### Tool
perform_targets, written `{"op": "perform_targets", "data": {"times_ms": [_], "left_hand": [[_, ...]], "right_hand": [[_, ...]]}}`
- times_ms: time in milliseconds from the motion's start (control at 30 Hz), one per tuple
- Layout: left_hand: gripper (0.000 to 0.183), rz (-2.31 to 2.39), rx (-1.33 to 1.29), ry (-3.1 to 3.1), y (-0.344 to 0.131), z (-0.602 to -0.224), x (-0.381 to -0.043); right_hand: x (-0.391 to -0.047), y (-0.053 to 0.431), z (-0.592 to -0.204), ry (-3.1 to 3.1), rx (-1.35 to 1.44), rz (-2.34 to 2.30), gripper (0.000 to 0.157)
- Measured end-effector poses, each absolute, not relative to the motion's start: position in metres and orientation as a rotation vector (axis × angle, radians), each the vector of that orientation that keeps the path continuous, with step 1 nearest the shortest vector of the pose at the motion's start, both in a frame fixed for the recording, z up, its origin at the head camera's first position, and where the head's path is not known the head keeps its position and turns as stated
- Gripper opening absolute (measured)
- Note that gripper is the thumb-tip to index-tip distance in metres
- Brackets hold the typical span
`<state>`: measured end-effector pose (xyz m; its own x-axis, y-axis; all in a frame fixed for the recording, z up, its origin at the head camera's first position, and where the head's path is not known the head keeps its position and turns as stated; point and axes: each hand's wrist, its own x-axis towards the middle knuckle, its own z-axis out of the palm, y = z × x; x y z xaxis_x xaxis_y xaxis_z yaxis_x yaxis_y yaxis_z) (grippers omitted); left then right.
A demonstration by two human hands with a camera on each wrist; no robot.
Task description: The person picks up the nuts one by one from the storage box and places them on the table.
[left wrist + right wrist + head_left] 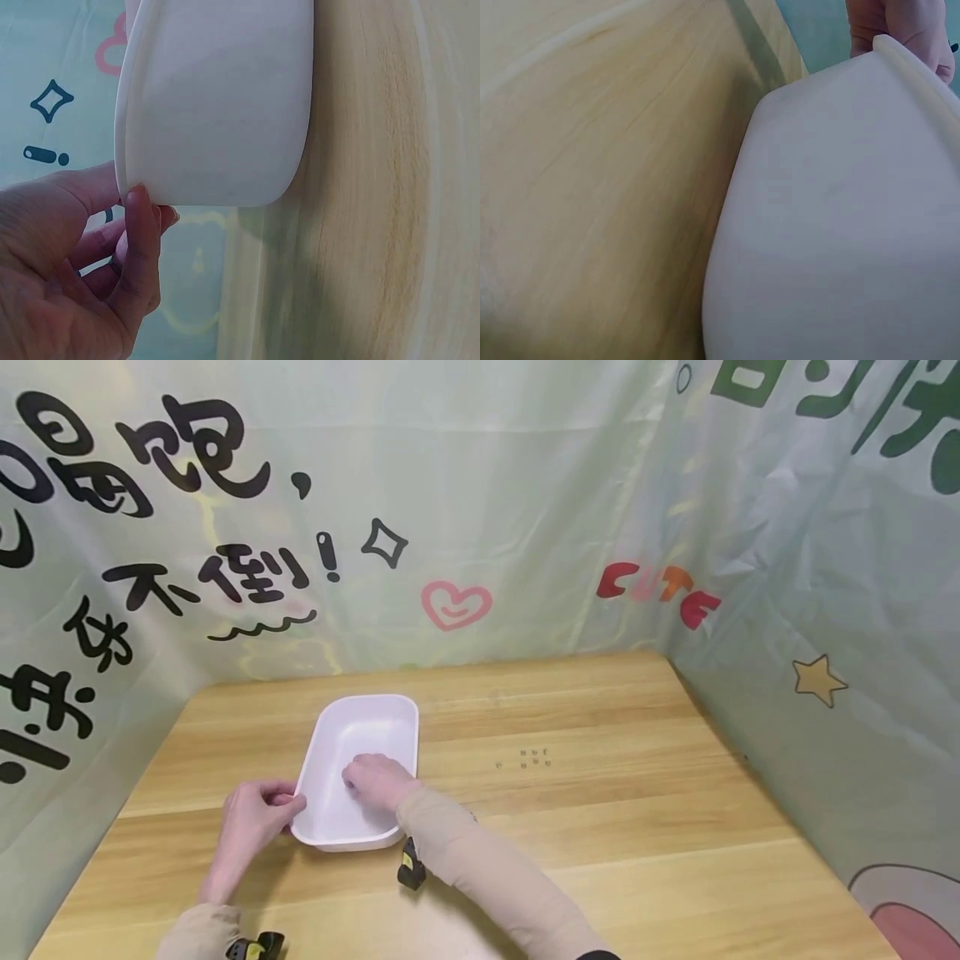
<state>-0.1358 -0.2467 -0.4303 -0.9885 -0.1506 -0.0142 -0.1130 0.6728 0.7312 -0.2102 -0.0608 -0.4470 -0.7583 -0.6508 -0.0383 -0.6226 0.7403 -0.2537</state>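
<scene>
A white rectangular tray (318, 785) with rounded corners sits on the wooden table. At its near left corner, my left hand (255, 818) pinches the rim between thumb and fingers; the left wrist view shows this hand (82, 262) on the rim up close. My right hand (378, 781) reaches over the near right side into the tray, fingers bent downward. Its fingertips are hidden, so whether they hold anything does not show. In the right wrist view the tray's outer wall (832, 225) blocks the right hand, and the left hand (911, 30) appears at the corner.
The wooden table (600, 827) stretches right of the tray, with a group of small dark marks (535, 758) on its surface. A printed curtain (525, 527) hangs behind the table and along its sides.
</scene>
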Motion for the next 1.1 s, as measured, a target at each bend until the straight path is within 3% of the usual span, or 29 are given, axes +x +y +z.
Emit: {"op": "perform_targets", "data": {"times_ms": [200, 700, 1100], "left_hand": [[0.035, -1.201, 0.236, -2.833, -0.2474, -0.4318, -0.1351], [0.034, -1.191, 0.226, -2.83, -0.2465, -0.4327, -0.1366], [0.035, -1.192, 0.232, -2.826, -0.2477, -0.4313, -0.1363]], "right_hand": [[-0.2086, -0.0619, -0.4471, 2.785, -1.118, -0.341, 0.008], [-0.2107, -0.0593, -0.446, 2.761, -1.001, -0.482, 0.008], [-0.2099, -0.065, -0.4474, 2.806, -0.983, -0.292, 0.007]]}}
